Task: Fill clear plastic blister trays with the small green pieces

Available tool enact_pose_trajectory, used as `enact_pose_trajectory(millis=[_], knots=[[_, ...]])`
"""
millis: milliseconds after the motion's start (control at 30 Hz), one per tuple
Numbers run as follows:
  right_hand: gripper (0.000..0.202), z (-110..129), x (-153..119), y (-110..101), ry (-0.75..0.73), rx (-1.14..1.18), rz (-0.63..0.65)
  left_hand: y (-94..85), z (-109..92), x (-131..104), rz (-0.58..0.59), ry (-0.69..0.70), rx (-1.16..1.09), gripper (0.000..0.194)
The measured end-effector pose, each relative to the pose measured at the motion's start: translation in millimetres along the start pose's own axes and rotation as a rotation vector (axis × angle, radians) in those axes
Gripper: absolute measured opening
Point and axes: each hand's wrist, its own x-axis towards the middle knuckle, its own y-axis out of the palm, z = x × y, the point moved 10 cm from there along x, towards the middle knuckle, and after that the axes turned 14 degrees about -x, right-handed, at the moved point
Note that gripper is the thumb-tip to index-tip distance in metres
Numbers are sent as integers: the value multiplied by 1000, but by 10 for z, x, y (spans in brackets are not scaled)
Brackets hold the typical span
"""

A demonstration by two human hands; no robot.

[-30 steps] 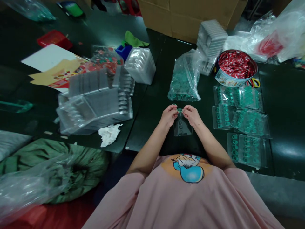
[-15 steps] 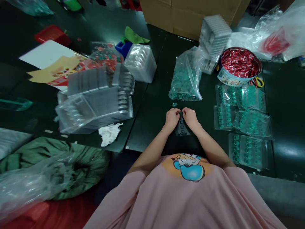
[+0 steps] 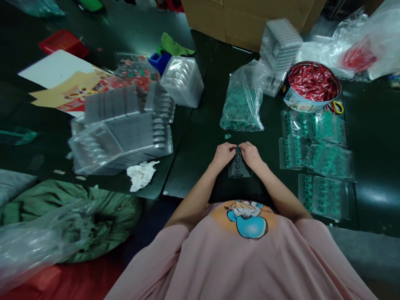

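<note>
My left hand (image 3: 224,154) and my right hand (image 3: 251,155) meet at the far end of a clear plastic tray (image 3: 245,171) lying on the dark table in front of me. Between their fingertips is a small green piece (image 3: 238,149), at the top of the tray's row of small hollows. Both hands have their fingers pinched together at it. A loose green piece (image 3: 228,136) lies just beyond my left hand. Farther back is a clear bag (image 3: 242,100) of green pieces.
Trays with green pieces (image 3: 326,160) lie at the right, below a round tin (image 3: 308,102) of red packets. Stacked clear trays (image 3: 125,133) and a crumpled white tissue (image 3: 141,176) are at the left. A cardboard box (image 3: 250,21) stands at the back.
My hands stay at the far end of the tray, with only slight finger movement. More of the tray shows between them. The whole view has shifted slightly.
</note>
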Motion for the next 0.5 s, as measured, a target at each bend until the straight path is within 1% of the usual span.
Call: enact_pose_trajectory(millis=[133,200,267,333,400,500], knots=[[28,-47,76,-12,-8,17,39,15,21,39,33,0,34,21],[27,-69,139,-50,3,16,43,21,31,35,28,-6,63,17],[27,-82,204,-132,13,10,4,16,29,10,15,-3,52,15],[25,-63,263,-220,3,11,-47,-7,26,-27,-2,7,-43,17],[25,-1,330,-272,-25,21,-72,-90,45,-58,-54,10,-176,19],[24,142,480,-258,-53,-3,-52,-324,154,-79,-218,-23,-300,20]])
